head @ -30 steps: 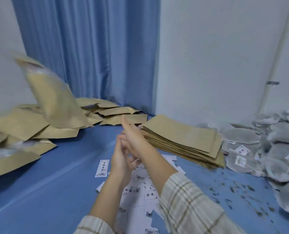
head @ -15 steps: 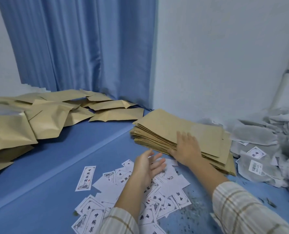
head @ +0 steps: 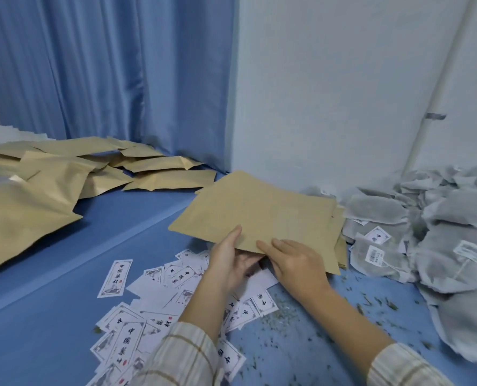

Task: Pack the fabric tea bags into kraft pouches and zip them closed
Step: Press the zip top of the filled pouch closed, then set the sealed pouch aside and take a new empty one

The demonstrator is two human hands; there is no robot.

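A flat empty kraft pouch [head: 259,215] is lifted off the stack of empty pouches [head: 341,246] in the middle of the blue surface. My left hand [head: 229,260] holds its near edge, thumb on top and fingers underneath. My right hand [head: 296,263] grips the same edge just to the right, fingers lying over the top. A heap of grey fabric tea bags [head: 440,235] with white tags lies at the right. Filled kraft pouches [head: 64,179] are piled at the left.
White printed labels [head: 153,302] are scattered on the blue surface [head: 50,274] below my hands. Loose tea crumbs [head: 301,327] litter the area to the right. A blue curtain [head: 106,73] and a white wall [head: 329,93] stand behind.
A filled pouch flew to the left pile a second ago. Both hands then dropped to the stack and have lifted its top pouch toward me.
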